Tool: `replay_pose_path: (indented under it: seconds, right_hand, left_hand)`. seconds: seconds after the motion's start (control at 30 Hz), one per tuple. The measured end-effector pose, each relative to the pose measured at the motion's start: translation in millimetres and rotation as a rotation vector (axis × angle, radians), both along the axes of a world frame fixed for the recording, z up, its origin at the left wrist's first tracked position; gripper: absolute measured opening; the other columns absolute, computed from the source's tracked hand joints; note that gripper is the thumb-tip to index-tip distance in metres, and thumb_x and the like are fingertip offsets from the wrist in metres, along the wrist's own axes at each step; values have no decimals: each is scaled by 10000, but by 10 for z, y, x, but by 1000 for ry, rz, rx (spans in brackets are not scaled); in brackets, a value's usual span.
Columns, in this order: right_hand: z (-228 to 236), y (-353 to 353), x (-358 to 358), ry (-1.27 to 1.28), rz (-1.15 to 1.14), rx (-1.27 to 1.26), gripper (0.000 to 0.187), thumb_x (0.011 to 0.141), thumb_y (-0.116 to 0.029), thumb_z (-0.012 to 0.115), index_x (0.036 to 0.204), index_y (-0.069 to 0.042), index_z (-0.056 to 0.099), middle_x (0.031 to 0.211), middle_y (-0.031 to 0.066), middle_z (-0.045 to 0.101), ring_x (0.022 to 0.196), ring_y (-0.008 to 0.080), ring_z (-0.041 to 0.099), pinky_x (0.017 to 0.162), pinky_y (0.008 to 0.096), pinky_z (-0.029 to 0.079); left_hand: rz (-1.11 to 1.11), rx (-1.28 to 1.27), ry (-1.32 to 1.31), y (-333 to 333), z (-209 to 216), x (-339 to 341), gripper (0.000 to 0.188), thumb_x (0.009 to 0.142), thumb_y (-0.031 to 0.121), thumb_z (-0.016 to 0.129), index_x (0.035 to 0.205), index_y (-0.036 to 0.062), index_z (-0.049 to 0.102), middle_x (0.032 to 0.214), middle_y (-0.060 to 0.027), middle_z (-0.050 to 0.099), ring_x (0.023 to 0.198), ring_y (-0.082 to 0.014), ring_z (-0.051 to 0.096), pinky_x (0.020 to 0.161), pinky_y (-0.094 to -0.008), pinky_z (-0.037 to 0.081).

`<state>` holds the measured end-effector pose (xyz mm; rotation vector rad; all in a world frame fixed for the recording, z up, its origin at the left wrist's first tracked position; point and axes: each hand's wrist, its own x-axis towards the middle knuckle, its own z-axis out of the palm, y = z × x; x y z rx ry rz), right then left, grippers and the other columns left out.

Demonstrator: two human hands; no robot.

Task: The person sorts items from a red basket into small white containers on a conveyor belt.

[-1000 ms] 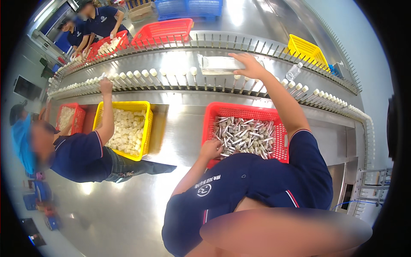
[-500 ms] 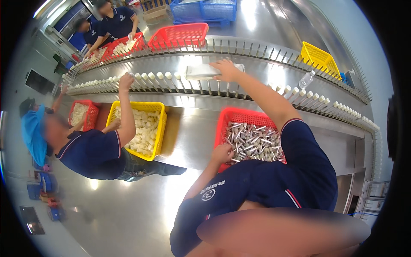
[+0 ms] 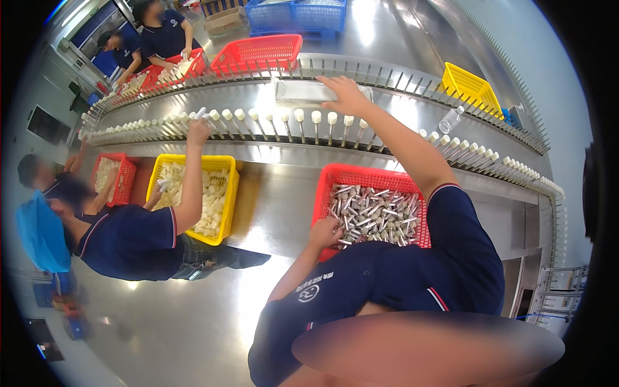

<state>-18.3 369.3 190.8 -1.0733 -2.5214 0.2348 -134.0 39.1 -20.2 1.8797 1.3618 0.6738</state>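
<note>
My right hand (image 3: 347,97) reaches over the rows of pegs with its fingers spread. It lies against the right part of a flat, pale, see-through block (image 3: 302,92). In front of that block, white caps (image 3: 332,118) stand on a row of thin metal pegs. My left hand (image 3: 327,232) is at the left side of a red basket (image 3: 319,198), fingers curled together; what they hold, if anything, is too small to make out. Many short silver pieces with grey-brown ends (image 3: 374,216) fill the basket.
To the left, a co-worker's hand (image 3: 198,131) holds a white piece above the row, beside a yellow basket (image 3: 230,206) of white pieces. A clear bottle (image 3: 451,120) lies beyond the pegs at right. A red basket (image 3: 258,54) and yellow basket (image 3: 472,89) stand farther back.
My right hand and the pale block have moved away from me, off the near pegs, and white caps now show there. My left hand stays at the red basket.
</note>
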Motion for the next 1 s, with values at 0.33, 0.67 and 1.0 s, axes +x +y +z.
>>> replay_pose_path:
  seconds: [0.33,0.67,1.0]
  right_hand:
    - [-543,-88,-2,-133,-32,-42,849,739,-379,737,1422,-94,321,1222,165,543,1140,353,475,965,465,359]
    - [-632,-730,1202,328,-170,299,589,776,-197,660,1321,-77,469,1243,153,541,1193,345,453,1006,457,332]
    - [-2158,-3802,3767,-67,-1097,-171,682,787,-255,681,1369,-68,378,1289,231,463,1228,393,418,1011,468,361]
  left_hand:
    - [212,176,-165,682,229,-18,338,725,197,749,1021,66,652,1043,-137,621,953,-289,605,817,-387,490]
    - [-218,300,656,3136,1760,304,865,597,448,807,1344,233,429,1160,-163,552,1141,-347,516,932,-519,401]
    - [-155,478,529,3107,2150,343,847,550,507,817,1258,151,518,1022,-144,587,974,-333,591,839,-429,480]
